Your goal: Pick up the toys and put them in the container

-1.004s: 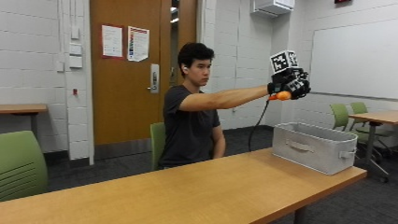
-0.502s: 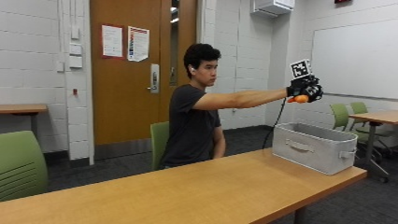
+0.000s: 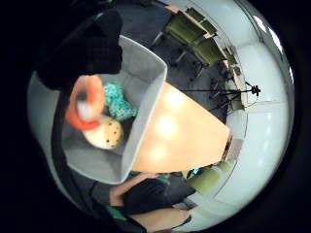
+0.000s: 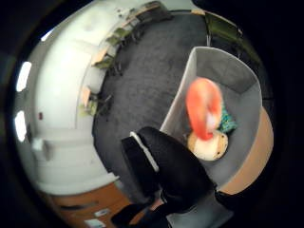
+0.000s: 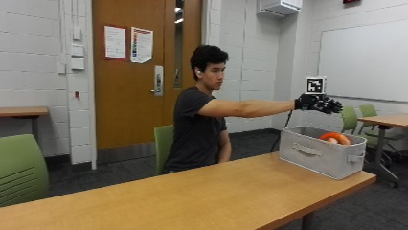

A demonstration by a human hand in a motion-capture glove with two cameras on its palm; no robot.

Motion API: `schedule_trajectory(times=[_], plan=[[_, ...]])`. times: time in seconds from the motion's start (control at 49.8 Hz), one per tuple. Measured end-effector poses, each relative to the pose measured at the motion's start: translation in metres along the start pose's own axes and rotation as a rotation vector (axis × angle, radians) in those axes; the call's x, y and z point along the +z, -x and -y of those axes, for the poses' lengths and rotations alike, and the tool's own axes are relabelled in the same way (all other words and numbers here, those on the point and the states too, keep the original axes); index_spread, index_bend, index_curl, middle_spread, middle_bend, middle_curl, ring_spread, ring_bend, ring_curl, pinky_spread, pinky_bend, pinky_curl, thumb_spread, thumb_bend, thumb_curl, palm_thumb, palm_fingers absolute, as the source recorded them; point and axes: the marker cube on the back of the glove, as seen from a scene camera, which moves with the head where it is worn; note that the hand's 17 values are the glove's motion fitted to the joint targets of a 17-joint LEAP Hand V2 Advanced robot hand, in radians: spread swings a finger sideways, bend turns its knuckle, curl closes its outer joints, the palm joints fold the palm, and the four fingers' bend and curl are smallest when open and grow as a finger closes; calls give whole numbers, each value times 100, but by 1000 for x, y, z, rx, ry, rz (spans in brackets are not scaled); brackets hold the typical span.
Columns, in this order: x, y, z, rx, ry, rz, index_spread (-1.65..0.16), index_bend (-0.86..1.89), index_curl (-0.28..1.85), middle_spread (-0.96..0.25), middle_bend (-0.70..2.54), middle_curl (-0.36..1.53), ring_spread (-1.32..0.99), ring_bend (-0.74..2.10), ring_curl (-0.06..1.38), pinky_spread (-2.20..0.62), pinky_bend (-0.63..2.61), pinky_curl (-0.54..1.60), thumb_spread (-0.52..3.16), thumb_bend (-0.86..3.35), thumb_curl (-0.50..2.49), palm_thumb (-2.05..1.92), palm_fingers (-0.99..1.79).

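I'm wearing a dark grey short-sleeved T-shirt (image 5: 194, 129), so my forearm is bare below the sleeve. My right hand (image 5: 319, 103) is in a black glove that covers every finger. In the thumb-side palm view the glove's fabric bulks up dark and rounded, with a thin white plastic strip (image 4: 145, 151) curving along its edge at about ten o'clock from the bulk of it.
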Motion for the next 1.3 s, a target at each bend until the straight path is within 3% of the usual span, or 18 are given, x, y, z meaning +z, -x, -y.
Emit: schedule_trajectory(times=[0.06, 0.141, 0.221, 0.321, 0.502, 0.522, 0.602, 0.642, 0.783, 0.923, 1.305], plan=[[1, -1, -5, 5, -4, -29, -32, 8, 59, -5, 30, 53, -12, 66, 29, -14, 111, 44, 112, -13, 59, -15, -21], [7, 43, -21, -134, -12, -101, -30, 7, 53, -1, 25, 50, -8, 60, 27, -10, 110, 43, 112, -12, 51, -17, -19], [3, 52, -28, -5, -22, -57, -29, 9, 49, 0, 24, 49, -7, 55, 25, -8, 107, 41, 111, -12, 44, -17, -16], [-4, 14, -41, 94, -58, -45, -28, 11, 45, 0, 23, 48, -9, 52, 25, -8, 101, 39, 111, -11, 37, -16, -13], [-15, -65, -86, -80, -105, -61, -28, 14, 41, -1, 20, 47, -16, 44, 24, -12, 93, 36, 111, -11, 28, -15, -10], [-17, -78, -92, -60, -106, -64, -28, 13, 41, -1, 20, 46, -16, 44, 24, -12, 93, 35, 111, -11, 27, -15, -9], [-22, -139, -104, 249, -117, -141, -28, 14, 40, -1, 19, 46, -18, 41, 24, -14, 91, 35, 111, -10, 24, -14, -7], [-24, -163, -114, 300, -117, -141, -28, 14, 39, -2, 20, 46, -19, 40, 24, -14, 89, 34, 110, -10, 23, -15, -7], [-29, -241, -163, 380, -134, -149, -28, 14, 37, -3, 20, 45, -22, 39, 24, -15, 86, 33, 110, -10, 19, -14, -5], [-25, -274, -193, 414, -140, -138, -29, 15, 36, -5, 22, 46, -25, 38, 25, -16, 81, 32, 111, -9, 16, -13, -2], [-16, -288, -220, 417, -163, -140, -31, 20, 39, -7, 21, 45, -29, 34, 26, -17, 72, 31, 112, -8, 13, -12, 5]])
